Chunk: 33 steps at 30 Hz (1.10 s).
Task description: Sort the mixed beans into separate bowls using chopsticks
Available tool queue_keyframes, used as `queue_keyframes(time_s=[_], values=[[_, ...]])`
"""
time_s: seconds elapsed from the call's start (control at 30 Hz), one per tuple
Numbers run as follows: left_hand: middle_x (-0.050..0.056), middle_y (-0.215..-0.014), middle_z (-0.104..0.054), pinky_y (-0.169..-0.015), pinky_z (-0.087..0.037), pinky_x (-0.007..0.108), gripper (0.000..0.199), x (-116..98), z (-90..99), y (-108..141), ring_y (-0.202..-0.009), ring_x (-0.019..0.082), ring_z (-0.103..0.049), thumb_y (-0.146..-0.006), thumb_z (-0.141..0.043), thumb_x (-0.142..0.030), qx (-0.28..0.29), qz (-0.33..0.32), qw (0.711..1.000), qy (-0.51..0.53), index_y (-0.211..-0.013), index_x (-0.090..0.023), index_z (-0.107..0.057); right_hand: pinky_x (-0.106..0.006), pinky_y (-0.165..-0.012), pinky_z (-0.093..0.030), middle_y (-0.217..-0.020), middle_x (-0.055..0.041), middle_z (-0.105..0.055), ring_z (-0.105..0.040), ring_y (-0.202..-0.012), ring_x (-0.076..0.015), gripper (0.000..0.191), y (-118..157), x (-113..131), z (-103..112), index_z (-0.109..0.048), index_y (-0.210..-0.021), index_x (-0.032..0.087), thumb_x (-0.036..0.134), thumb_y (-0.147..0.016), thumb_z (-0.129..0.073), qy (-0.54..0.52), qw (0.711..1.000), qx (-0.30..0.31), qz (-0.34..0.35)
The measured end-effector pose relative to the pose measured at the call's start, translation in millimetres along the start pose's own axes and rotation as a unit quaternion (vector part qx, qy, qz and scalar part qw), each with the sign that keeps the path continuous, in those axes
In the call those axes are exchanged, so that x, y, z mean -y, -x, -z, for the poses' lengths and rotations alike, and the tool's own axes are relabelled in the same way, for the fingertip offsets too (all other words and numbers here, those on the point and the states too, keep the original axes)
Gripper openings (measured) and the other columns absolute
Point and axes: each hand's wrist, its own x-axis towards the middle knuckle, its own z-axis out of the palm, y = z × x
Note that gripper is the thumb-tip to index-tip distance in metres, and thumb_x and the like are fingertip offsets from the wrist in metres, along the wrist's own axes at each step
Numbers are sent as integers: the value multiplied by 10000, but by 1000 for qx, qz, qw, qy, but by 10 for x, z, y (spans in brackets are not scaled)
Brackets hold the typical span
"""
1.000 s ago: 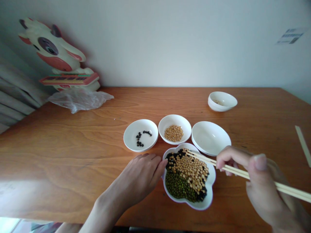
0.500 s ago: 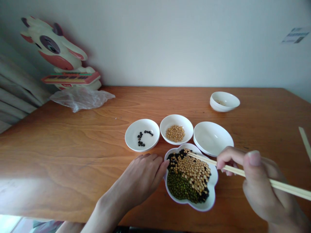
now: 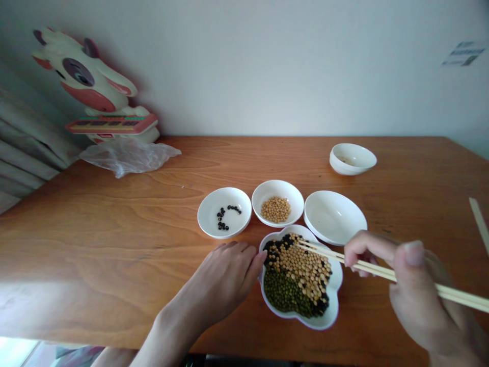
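My left hand (image 3: 225, 279) rests against the left edge of a white flower-shaped dish (image 3: 333, 300), its thumb and curled fingers holding the rim. Soybeans (image 3: 305, 266), green mung beans (image 3: 282, 291) and black beans (image 3: 321, 307) lie inside the dish. In my right hand (image 3: 422, 290) is a pair of wooden chopsticks (image 3: 328, 251). Their tips reach the soybeans near the dish's upper side, slightly apart; I cannot tell whether a bean touches them. Behind the dish stand a bowl with black beans (image 3: 208, 219), a bowl with soybeans (image 3: 278, 189) and a white bowl with its inside bare (image 3: 332, 216).
Another white bowl (image 3: 355, 165) with a little something in it stands at the back right. A cow-shaped toy keyboard (image 3: 110, 123) and a crumpled plastic bag (image 3: 132, 157) are at the back left. A pale stick (image 3: 479, 221) lies at the right edge of the wooden table (image 3: 114, 244).
My right hand has shifted slightly right, and the chopstick tips have moved a little right and parted. My left hand stays on the dish.
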Motion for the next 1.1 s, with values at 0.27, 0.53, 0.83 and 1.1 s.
queue_keyframes(time_s=[0.27,0.53,0.83,1.1], values=[[123,-957,-741,-845,-630,476,499,15,-20,21,-874,264,-709,-1137,-237,-210,16,-4,1000,-15,-993,-156,-712,-358,-604,-463,-679,-26,-620,-601,-648,-216,781,-15,12,-27,-635,-786,257,681,-1023,-24,-2,999,24,-22],[106,-935,-746,-852,-629,446,459,2,2,-4,-847,242,-712,-1137,-283,-209,17,12,1000,2,-983,-160,-713,-348,-613,-461,-681,-20,-621,-604,-661,-212,749,6,-24,-24,-636,-791,258,657,-1040,-54,10,999,14,-30],[94,-945,-754,-876,-632,475,441,-5,-13,-1,-896,252,-726,-1136,-301,-221,20,22,1000,5,-972,-173,-708,-332,-593,-459,-666,-8,-624,-593,-633,-199,704,-34,-26,-51,-640,-784,273,648,-1054,-108,3,1000,3,-4],[98,-921,-736,-835,-622,441,512,32,-41,12,-847,234,-701,-1145,-227,-244,-2,-1,1000,-1,-971,-160,-702,-324,-564,-438,-641,-3,-614,-578,-599,-182,698,-38,22,-47,-640,-765,270,626,-1067,-121,-15,1000,-7,17]])
